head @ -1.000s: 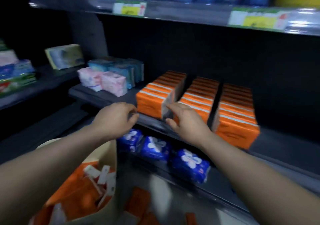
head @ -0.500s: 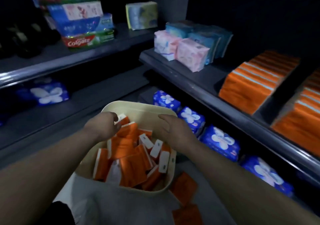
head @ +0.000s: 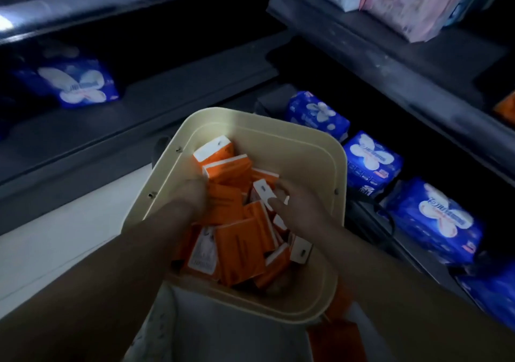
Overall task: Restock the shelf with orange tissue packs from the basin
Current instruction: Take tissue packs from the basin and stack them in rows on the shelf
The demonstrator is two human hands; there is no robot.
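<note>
One camera only, worn on the head, tipped steeply down and close over the basin [head: 292, 149]; the shelf [head: 390, 63] edge crosses the upper right corner.

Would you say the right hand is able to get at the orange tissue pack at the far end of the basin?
Probably yes. The right hand is inside the open basin, and that orange tissue pack lies on top of the pile with nothing covering it.
</note>
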